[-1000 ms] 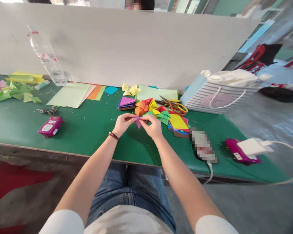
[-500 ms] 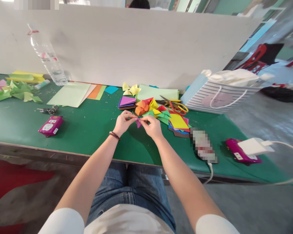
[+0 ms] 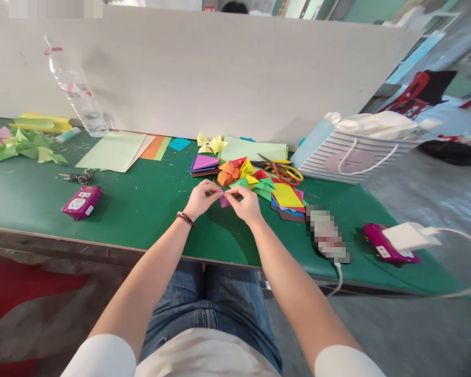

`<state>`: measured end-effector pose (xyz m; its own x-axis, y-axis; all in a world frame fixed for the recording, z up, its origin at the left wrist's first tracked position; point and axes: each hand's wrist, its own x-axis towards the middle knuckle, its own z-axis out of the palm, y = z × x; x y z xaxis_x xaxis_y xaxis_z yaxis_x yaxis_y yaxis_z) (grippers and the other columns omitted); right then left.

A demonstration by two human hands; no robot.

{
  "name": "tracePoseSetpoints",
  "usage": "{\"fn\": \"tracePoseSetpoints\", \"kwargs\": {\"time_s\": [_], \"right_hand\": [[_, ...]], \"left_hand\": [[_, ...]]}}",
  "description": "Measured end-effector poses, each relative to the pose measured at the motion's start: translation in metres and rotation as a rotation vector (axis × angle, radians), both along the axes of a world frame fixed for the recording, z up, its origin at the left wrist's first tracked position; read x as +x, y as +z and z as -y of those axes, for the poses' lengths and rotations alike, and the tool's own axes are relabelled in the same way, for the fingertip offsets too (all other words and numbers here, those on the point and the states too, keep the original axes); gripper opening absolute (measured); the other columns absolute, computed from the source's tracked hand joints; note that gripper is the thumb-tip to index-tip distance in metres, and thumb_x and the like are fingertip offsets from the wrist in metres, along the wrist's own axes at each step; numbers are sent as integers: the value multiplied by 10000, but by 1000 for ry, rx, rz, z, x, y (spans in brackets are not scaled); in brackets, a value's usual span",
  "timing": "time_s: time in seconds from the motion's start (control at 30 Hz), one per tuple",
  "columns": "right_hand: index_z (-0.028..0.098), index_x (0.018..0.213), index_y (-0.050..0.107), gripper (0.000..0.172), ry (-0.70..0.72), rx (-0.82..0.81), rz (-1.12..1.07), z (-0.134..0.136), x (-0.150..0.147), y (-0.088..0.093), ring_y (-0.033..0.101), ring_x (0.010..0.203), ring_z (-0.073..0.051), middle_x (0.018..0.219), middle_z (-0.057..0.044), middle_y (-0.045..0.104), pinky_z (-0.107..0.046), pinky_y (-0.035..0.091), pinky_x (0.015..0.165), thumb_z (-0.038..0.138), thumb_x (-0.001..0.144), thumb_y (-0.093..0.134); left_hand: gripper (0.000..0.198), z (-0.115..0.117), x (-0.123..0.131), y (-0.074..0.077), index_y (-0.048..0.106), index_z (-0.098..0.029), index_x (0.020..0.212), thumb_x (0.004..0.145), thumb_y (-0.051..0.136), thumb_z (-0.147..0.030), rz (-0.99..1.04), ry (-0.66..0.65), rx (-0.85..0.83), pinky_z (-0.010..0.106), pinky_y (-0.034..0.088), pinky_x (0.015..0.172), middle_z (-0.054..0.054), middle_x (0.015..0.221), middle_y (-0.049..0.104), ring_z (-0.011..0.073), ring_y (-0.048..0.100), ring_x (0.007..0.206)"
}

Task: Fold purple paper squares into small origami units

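Observation:
A small folded piece of purple paper (image 3: pixel 224 201) is pinched above the green table (image 3: pixel 133 220), held between my left hand (image 3: pixel 199 200) and my right hand (image 3: pixel 246 205). Its middle is hidden by my fingers. Just beyond my hands lies a heap of folded origami pieces (image 3: pixel 235 174) in orange, red, yellow and green. To the right of my right hand sits a stack of coloured paper squares (image 3: pixel 286 196), topped with yellow. A beaded bracelet (image 3: pixel 185 219) circles my left wrist.
Behind the hands are a purple paper stack (image 3: pixel 204 165), scissors (image 3: pixel 278 170) and paper sheets (image 3: pixel 112 152). Green folded pieces (image 3: pixel 23 146) lie far left. A striped gift bag (image 3: pixel 357 154) stands right. A white board (image 3: pixel 188 68) walls the far edge; a plastic bottle (image 3: pixel 78 89) leans on it.
The purple paper has shifted in my fingers, from pointing downward to lying flatter between my hands. My hands are slightly farther up the view, and the scene has tilted a little.

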<state>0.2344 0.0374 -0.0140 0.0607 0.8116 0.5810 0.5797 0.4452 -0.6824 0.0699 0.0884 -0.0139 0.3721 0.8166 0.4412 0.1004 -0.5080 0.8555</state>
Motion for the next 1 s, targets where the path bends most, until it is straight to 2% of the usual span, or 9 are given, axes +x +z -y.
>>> {"fn": "tracePoseSetpoints", "kwargs": {"time_s": [0.23,0.43,0.57,0.67,0.77,0.87,1.0], "right_hand": [[221,744,679,183,28,-55,-82,0,-1,1,630,660,-180,735,-24,703,-317,512,638,388,803,630],[212,696,668,227,58,-148,-158,-2,-3,0,610,602,-170,666,-12,683,-306,494,586,428,763,673],[203,653,645,256,76,-208,-203,-3,-3,-1,571,547,-155,607,-2,652,-287,454,532,441,728,705],[197,653,645,267,77,-229,-246,-4,-1,-2,570,559,-151,619,-3,653,-279,448,539,446,708,724],[193,719,674,276,77,-242,-307,-6,0,-4,596,599,-160,675,-16,677,-284,470,562,468,729,705],[201,888,704,358,97,-255,-370,-9,2,-6,632,652,-181,768,-39,705,-288,482,541,535,809,599],[220,1070,675,453,125,-239,-417,-11,3,-6,669,814,-221,916,-68,722,-295,500,556,582,861,501]], "left_hand": [[169,0,-1,0,716,-180,767,784,698,-347,44,-23,-29,249,467,693,60,911,626,166,607,856],[255,-2,-1,-1,685,-171,666,772,696,-402,87,-28,-67,259,450,686,41,860,602,147,584,784],[251,-2,-2,-1,690,-171,655,731,732,-407,102,-15,-105,254,435,651,26,807,589,137,562,733],[225,-1,-1,-1,703,-169,679,708,754,-387,126,-11,-148,246,440,662,28,806,607,144,573,767],[234,-1,1,-1,720,-162,740,715,749,-393,179,-24,-214,243,460,673,43,859,638,157,592,817],[287,-1,2,-2,722,-149,804,729,734,-427,266,-29,-300,248,477,645,51,856,660,151,599,769],[353,0,1,0,717,-147,884,732,726,-466,423,-66,-413,275,511,691,59,874,695,166,631,796]]}}
